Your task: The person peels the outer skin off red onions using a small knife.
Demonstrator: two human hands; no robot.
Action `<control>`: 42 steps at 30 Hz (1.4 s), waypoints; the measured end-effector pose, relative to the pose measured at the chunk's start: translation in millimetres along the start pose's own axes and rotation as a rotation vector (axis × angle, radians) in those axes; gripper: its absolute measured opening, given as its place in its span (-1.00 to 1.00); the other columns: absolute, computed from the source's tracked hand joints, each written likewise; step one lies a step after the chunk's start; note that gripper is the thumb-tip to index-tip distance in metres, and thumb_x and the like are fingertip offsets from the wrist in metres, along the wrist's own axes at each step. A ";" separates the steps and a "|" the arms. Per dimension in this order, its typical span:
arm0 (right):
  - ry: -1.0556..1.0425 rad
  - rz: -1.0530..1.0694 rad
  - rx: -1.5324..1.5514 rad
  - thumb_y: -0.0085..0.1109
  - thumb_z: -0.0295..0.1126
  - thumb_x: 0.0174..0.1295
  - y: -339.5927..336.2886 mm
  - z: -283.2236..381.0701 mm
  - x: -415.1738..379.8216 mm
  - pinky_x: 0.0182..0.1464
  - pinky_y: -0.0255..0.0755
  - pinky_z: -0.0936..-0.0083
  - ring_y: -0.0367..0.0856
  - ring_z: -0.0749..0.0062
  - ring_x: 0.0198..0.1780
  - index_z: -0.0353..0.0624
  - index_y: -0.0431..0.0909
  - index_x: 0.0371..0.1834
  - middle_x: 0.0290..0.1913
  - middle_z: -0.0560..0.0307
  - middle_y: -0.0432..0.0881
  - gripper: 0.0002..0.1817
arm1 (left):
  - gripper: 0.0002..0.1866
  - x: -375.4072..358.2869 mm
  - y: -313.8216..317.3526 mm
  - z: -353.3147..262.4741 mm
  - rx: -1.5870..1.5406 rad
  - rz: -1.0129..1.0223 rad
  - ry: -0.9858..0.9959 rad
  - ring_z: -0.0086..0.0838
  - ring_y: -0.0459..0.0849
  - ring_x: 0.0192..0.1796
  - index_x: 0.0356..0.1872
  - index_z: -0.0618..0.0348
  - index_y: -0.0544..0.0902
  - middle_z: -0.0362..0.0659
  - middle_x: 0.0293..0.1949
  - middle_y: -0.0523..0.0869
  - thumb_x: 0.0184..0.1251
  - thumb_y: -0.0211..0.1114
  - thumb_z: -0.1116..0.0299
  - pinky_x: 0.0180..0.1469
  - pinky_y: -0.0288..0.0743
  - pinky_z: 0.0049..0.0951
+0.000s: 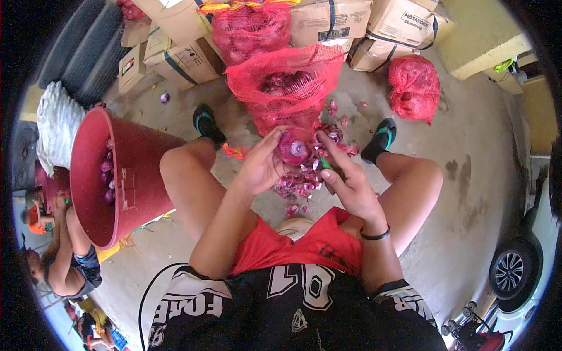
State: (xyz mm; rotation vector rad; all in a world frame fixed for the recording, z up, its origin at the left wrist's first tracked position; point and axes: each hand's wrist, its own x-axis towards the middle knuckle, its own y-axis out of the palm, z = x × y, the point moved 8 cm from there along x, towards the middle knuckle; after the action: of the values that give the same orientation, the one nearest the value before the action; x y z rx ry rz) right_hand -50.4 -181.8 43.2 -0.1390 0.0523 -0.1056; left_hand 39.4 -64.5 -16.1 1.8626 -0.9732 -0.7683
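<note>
My left hand is closed around a red onion, held between my knees with a pale cut or peeled patch facing up. At the onion's right side, my right hand grips a small knife with a green handle; its blade is mostly hidden. Below both hands, loose purple onion skins lie heaped on the floor. Just beyond stands a red mesh sack, its mouth open and onions showing inside.
A large red bin with onions inside tilts at my left. Behind the open sack are another full mesh sack and stacked cardboard boxes. A tied red sack sits far right. Another person sits beyond the bin.
</note>
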 end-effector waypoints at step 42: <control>0.011 -0.213 0.227 -0.09 -0.27 0.50 2.7 -14.7 -9.3 -0.47 0.17 0.74 0.27 0.71 -0.51 -0.16 0.26 0.43 -0.42 0.32 0.37 -0.52 | -0.17 -11.5 32.6 -14.4 0.477 0.074 -0.005 -0.32 0.50 0.28 0.35 0.23 0.30 -0.06 0.24 0.49 -0.04 0.47 0.65 0.32 0.41 -0.27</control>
State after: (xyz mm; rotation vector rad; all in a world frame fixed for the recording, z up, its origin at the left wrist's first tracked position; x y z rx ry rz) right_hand -60.3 -180.1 28.8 0.0834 0.0357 -0.3235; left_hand 34.9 -59.0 20.6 2.2105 -1.3057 -0.5238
